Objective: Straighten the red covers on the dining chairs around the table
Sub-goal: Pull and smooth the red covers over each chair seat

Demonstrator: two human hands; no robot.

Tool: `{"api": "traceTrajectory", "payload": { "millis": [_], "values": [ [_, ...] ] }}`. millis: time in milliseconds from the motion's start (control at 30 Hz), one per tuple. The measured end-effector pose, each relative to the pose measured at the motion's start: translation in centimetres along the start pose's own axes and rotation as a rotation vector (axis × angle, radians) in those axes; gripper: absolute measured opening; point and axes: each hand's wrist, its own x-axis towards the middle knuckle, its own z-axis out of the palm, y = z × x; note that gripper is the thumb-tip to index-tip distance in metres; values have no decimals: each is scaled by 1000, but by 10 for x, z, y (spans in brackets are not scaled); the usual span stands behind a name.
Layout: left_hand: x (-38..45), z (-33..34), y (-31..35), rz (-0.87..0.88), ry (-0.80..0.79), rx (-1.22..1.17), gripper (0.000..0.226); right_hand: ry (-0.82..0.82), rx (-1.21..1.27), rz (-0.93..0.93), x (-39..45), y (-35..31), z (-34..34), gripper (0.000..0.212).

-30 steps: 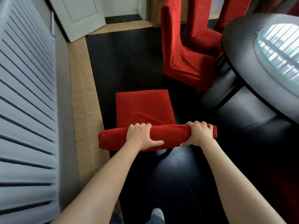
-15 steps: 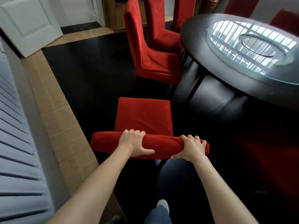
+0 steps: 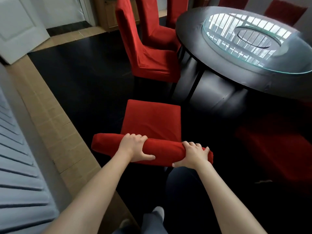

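Head view — both hands are gripping the top of the nearest chair's back, which is wrapped in a red cover (image 3: 108,146). The left hand (image 3: 135,146) is curling over the padded top edge, fingers on the far side, thumb lying along the near face. The right hand (image 3: 194,153) is clamping the same edge near its right end, fingers over the top, thumb underneath. The two hands are well apart along the edge, red cloth showing between them.

Just beyond the hands the covered seat (image 3: 151,119) of this chair is lying flat and smooth. Farther ahead of the left hand a second covered chair (image 3: 146,54) is standing at the counter, with more red chairs (image 3: 152,22) lined up behind it.

Ahead and to the right of the right hand — the round dark counter (image 3: 194,36), carrying a glass turntable (image 3: 249,39) that is reflecting window bars. Left of the left arm a grey louvred panel (image 3: 20,166) is running along tan floor tiles (image 3: 50,119).
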Motion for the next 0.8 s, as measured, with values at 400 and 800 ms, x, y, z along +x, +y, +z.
{"api": "traceTrajectory", "payload": {
  "millis": [400,800],
  "values": [
    [-9,2,2,24,9,8,104,75,51,-16,-16,5,14,93],
    [-32,4,-9,204,1,85,107,128,88,127,-69,-20,51,97]
  ]
}}
